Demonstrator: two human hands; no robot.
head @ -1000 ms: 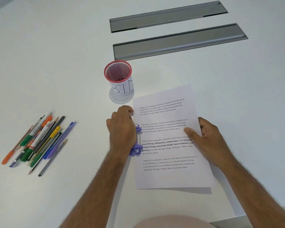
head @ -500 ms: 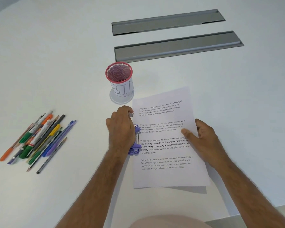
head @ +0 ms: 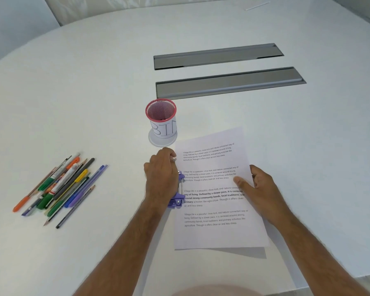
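A printed sheet of paper (head: pixel 214 231) lies on the white table (head: pixel 94 92), its left edge slid into a purple hole punch (head: pixel 178 199). My left hand (head: pixel 161 176) covers the punch from above with curled fingers gripping it. My right hand (head: pixel 257 192) holds the sheet's right edge, thumb on top of the paper and fingers curled at the edge. The sheet's near edge is lifted slightly and casts a shadow.
A pink mesh cup (head: pixel 161 119) labelled BIN stands just beyond my left hand. A heap of several pens and pencils (head: pixel 60 189) lies at the left. Two grey recessed cable trays (head: pixel 229 83) sit further back.
Both hands, the punch and the paper stay as they were. The view has tilted up, so everything sits lower in the frame and more of the far table shows.
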